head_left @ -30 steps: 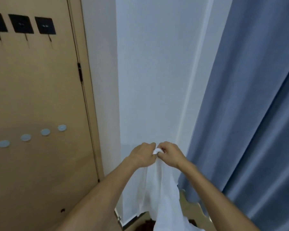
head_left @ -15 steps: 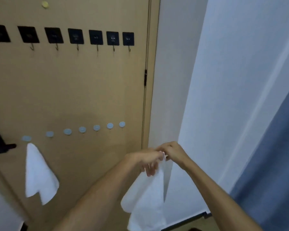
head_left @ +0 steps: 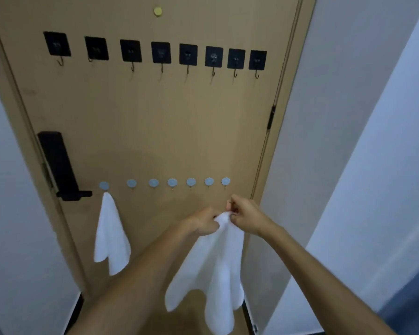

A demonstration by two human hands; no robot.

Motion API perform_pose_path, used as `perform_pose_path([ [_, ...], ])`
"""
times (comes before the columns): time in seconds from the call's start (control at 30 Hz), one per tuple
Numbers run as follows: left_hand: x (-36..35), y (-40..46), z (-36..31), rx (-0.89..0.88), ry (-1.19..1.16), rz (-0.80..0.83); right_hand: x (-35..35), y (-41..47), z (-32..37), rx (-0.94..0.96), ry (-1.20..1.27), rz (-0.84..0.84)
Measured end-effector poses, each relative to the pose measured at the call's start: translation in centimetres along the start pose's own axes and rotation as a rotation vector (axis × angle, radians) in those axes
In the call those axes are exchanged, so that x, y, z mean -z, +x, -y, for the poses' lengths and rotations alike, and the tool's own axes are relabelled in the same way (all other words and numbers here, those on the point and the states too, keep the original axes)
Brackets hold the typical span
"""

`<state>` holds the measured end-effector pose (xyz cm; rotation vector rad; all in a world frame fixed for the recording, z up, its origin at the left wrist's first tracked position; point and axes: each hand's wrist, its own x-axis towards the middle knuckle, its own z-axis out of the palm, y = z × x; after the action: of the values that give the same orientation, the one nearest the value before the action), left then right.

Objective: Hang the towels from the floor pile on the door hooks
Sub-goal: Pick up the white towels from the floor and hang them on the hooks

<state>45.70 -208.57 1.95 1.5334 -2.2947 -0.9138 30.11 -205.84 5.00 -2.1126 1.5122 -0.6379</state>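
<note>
The towel (head_left: 211, 269) hung in mid-air in front of the door (head_left: 155, 131), gathered at its top into a small bunch and trailing straight down, so its long axis ran from twelve to six o'clock. The left hand (head_left: 205, 222) gripped that bunch from the nine o'clock side, fingers curled into the cloth. The right hand (head_left: 243, 217) pinched the same bunch from the three o'clock side, thumb and fingertips closed on the topmost fold; whether a hanging loop sat between them was too small to tell.

Beyond the hands, at about twelve o'clock from the bunch and a little above it, ran the lower row of round pale hooks (head_left: 172, 182). The rightmost of them (head_left: 225, 181) lay nearest, almost directly over the right hand, which probably made that hand the one to lead the lift. The free hooks toward eleven o'clock were farther off. At the nine o'clock end of the row a first towel (head_left: 110, 235) already hung from the leftmost hook (head_left: 103, 185), just beside the dark door handle (head_left: 58, 165).

Farther up the door, well apart from the hands, sat an upper row of black square hooks (head_left: 161, 54), all bare. The move ahead looked like a short upward carry of the bunch onto one of the near pale hooks.
</note>
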Motion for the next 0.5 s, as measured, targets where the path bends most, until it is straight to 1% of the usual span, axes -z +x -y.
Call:
perform_pose_path([
  [0.2,2.2,-2.8,5.0,0.065,0.031,0.109,-3.7,2.5,2.3,-0.002,-0.029,-0.038],
  [0.37,3.5,-4.4,7.5,0.065,-0.069,0.023,-6.9,4.0,3.2,0.011,-0.063,0.035],
  [0.5,3.9,-4.6,8.0,0.015,-0.128,-0.040,-9.7,4.9,3.6,0.007,0.057,0.151],
])
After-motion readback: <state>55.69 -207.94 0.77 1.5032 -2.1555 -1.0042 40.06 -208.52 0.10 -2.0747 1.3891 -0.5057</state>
